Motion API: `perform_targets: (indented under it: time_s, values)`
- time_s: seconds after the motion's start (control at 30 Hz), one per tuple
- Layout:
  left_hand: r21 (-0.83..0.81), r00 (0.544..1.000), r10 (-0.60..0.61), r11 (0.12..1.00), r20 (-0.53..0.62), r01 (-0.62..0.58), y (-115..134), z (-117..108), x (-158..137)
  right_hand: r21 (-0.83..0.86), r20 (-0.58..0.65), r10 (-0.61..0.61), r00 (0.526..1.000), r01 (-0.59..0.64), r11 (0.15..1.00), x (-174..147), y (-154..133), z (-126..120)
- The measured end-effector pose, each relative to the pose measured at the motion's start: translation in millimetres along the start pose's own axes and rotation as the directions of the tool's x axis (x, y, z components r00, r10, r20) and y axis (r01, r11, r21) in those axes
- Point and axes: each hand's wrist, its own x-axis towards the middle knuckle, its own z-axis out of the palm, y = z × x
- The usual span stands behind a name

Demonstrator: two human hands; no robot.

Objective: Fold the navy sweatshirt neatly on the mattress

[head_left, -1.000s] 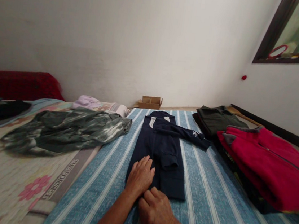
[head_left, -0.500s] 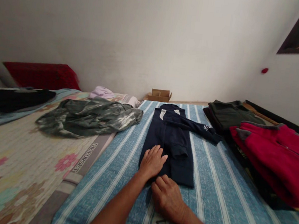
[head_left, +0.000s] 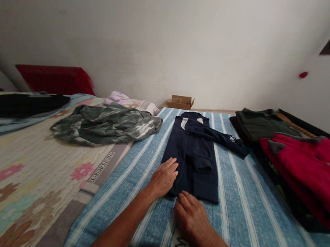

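A navy sweatshirt (head_left: 190, 150) with white shoulder patches lies flat, its sides folded inward. One sleeve (head_left: 226, 140) with white lettering sticks out to the right; the other runs down the front to its cuff. My left hand (head_left: 164, 176) rests on the garment's lower left side, fingers stretched out and lying flat. At the near hem, my right hand (head_left: 193, 218) has its fingers curled together on the edge of the cloth. Its fingertips are partly hidden.
Blue striped bedding (head_left: 127, 187) lies beneath. To the right are a folded red fleece (head_left: 313, 165) and a dark green garment (head_left: 265, 126). A grey patterned garment (head_left: 104, 126) lies left on the floral bedding (head_left: 40, 180). A cardboard box (head_left: 182, 102) stands by the wall.
My left hand has drawn back slightly towards the sweatshirt's left edge. My right hand stays at the near hem. The whole view has shifted a little.
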Motion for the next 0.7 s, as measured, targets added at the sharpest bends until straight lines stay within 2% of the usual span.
perform_targets:
  time_s: [0.13,0.27,0.37,0.5,0.6,0.7]
  values:
    - [0.085,0.998,-0.009,0.996,0.055,0.004,4,5,-5,0.000,0.001,0.012,1.000,-0.012,1.000,-6,-1,0]
    - [0.081,0.998,-0.034,0.996,0.053,0.030,5,10,-5,0.032,-0.002,0.034,0.999,-0.034,0.999,-5,0,0]
    - [0.028,1.000,-0.023,0.999,0.005,0.023,3,10,-5,0.045,-0.005,0.033,0.999,-0.033,0.998,-5,2,-1]
    - [-0.076,0.993,-0.024,0.997,-0.113,0.015,-4,7,-8,0.057,0.000,0.032,0.999,-0.032,0.998,-4,1,-6]
    - [-0.142,0.981,-0.070,0.989,-0.179,0.045,-12,1,-14,0.066,0.004,0.030,1.000,-0.030,0.997,2,0,-17]
    - [-0.184,0.971,-0.137,0.978,-0.196,0.101,-19,-4,-22,0.026,0.032,0.031,0.999,-0.032,0.999,14,8,-31]
